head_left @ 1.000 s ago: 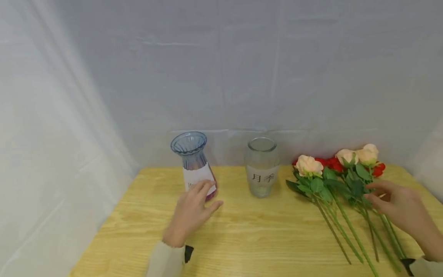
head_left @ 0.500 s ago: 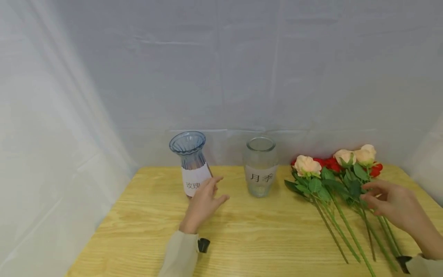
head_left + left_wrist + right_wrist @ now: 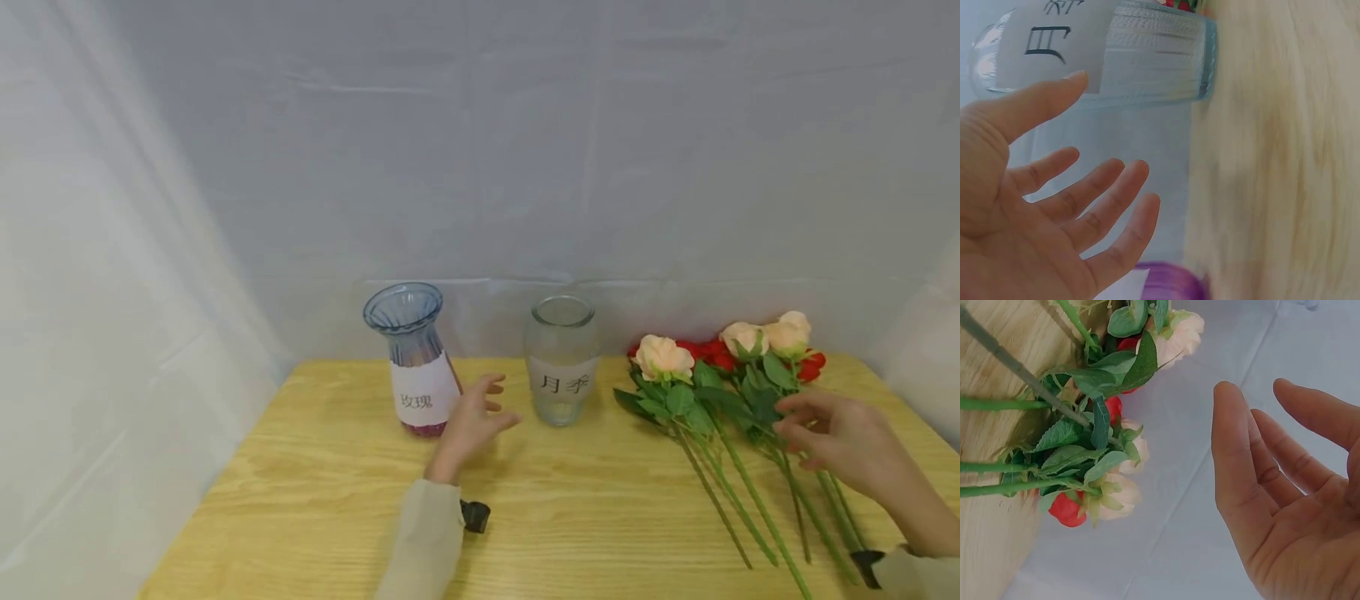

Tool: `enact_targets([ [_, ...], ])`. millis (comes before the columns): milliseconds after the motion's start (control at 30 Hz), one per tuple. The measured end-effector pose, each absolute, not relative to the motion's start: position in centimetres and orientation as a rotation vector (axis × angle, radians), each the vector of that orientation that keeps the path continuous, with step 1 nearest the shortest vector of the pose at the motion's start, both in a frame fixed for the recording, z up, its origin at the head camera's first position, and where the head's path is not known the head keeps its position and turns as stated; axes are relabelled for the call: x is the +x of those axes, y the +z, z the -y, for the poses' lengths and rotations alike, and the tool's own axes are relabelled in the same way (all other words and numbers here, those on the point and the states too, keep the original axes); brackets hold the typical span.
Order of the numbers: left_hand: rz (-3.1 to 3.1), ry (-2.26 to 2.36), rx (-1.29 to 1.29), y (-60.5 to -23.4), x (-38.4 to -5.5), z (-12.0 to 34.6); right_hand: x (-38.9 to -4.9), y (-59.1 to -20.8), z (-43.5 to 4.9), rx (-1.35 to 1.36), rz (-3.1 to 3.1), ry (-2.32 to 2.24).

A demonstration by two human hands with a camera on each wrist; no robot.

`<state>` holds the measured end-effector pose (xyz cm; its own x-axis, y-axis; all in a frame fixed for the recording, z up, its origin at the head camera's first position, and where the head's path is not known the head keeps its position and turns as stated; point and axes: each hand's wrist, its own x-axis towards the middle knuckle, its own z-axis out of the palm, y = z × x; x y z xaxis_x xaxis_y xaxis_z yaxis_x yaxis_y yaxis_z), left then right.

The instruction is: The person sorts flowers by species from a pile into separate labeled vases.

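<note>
My left hand point(image 3: 468, 429) hovers over the table just right of the blue-and-purple glass vase point(image 3: 416, 342), fingers spread and relaxed, holding nothing. That vase wears a white label with Chinese characters. To its right stands a clear glass vase point(image 3: 562, 337), also labelled; in the left wrist view the clear vase point(image 3: 1154, 59) lies beyond my thumb. My right hand point(image 3: 847, 437) is held over the flower stems at the right, its fingers loosely bent around bare air. Beneath and beyond it lie long-stemmed peach roses point(image 3: 663, 358) and red flowers point(image 3: 716, 357) with green leaves.
The wooden table point(image 3: 570, 517) runs up to a pale plastic sheet point(image 3: 525, 167) at the back. Another white sheet point(image 3: 127, 375) hangs along the left side. Several green stems point(image 3: 757, 500) fan toward the front right.
My left hand has moved right, from in front of the blue-and-purple vase toward the gap between the vases, uncovering its label. The right hand has barely shifted; vases and flowers stay put.
</note>
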<state>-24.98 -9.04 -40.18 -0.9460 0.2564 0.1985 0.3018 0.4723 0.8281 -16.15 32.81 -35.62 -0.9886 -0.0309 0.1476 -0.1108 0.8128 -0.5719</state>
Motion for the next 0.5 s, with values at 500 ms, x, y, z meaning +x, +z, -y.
enact_targets([
  [500,2.649,-1.618,-0.448,-41.2,-26.5,6.6,-16.6,-35.8,-32.7,0.033,2.967,1.160],
])
